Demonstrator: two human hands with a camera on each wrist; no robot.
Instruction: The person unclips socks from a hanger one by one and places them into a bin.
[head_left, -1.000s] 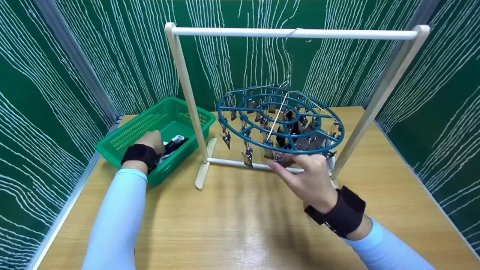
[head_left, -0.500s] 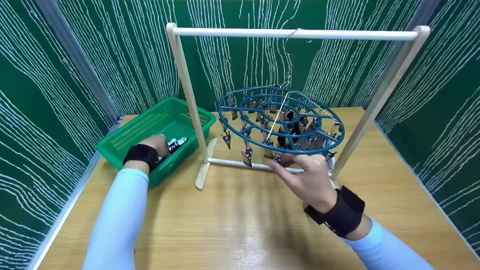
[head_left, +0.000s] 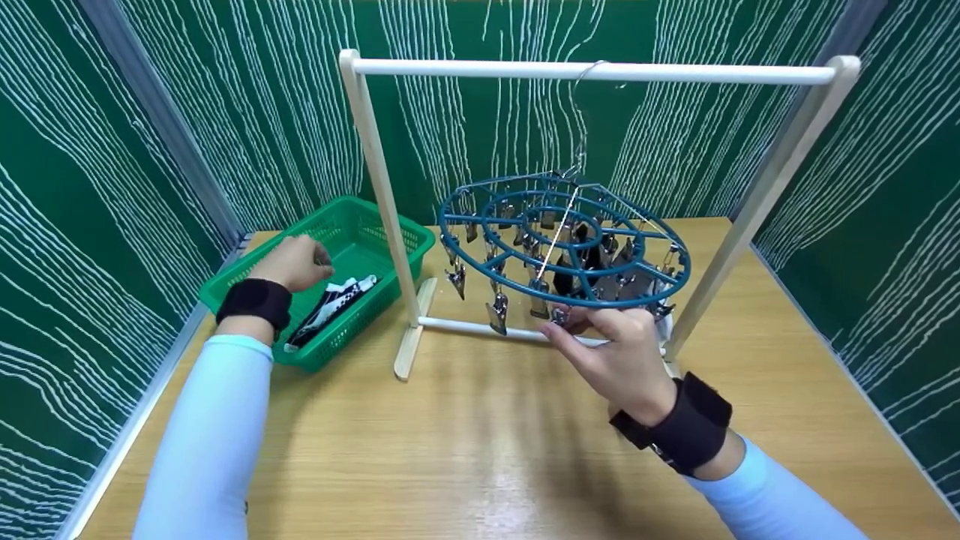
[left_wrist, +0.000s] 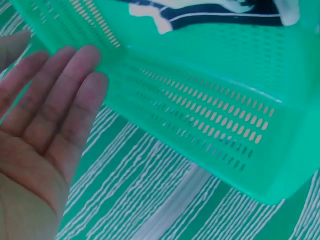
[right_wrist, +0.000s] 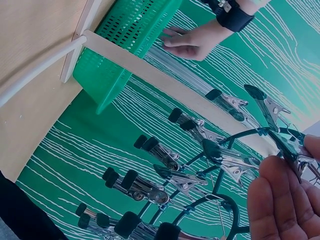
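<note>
My left hand [head_left: 291, 264] is above the green basket [head_left: 367, 259], holding nothing; in the left wrist view its fingers [left_wrist: 65, 90] are extended, slightly bent. Black-and-white fabric pieces, seemingly socks [head_left: 334, 307], lie in the basket below it. At the front of a round blue clip hanger [head_left: 465, 218], my right hand [head_left: 622, 364] pinches a metal clip [head_left: 559, 315] between thumb and fingers. The same clip [right_wrist: 289, 150] shows close up in the right wrist view. A black item [head_left: 574, 277] and a grey one hang at the hanger's right, partly hidden by its rings.
A wooden rack with a white top bar [head_left: 480, 68] carries the hanger by its hook. Its left foot [head_left: 412, 337] stands just right of the basket. Several unused-looking metal clips [head_left: 498, 311] dangle from the rings. Green walls with white lines surround the wooden table [head_left: 420, 450].
My left hand has lifted out of the basket, up and to the left, uncovering the black-and-white fabric, and its fingers have loosened. My right hand has stayed on the clip.
</note>
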